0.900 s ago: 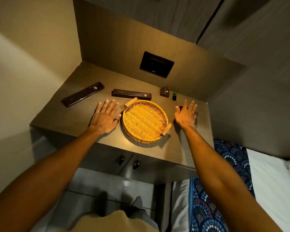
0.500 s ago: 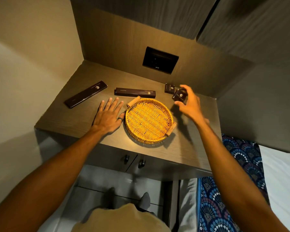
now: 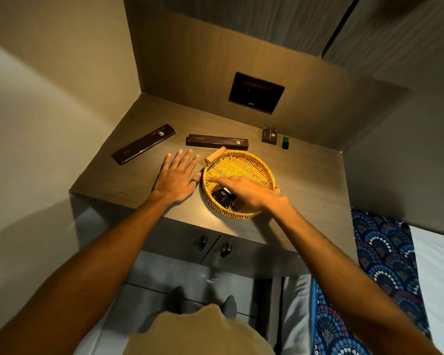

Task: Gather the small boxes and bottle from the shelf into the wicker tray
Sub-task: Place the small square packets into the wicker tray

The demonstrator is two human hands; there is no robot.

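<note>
Wicker tray (image 3: 251,163), round with two roll handles, sits near the wooden shelf's (image 3: 315,175) front edge; bare surface lies right of it. Right hand (image 3: 246,192) reaches into the tray, grasping a small dark box (image 3: 223,196). Left hand (image 3: 176,176) lies flat, fingers spread, beside the rim. Another small box (image 3: 269,136), a green bottle (image 3: 285,142) and two long boxes (image 3: 217,142) stand behind.

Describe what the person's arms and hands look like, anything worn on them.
Both forearms are bare, with no sleeves, watch or gloves in view. The left hand wears a dark band ring on one finger. The right hand shows no jewellery.
</note>
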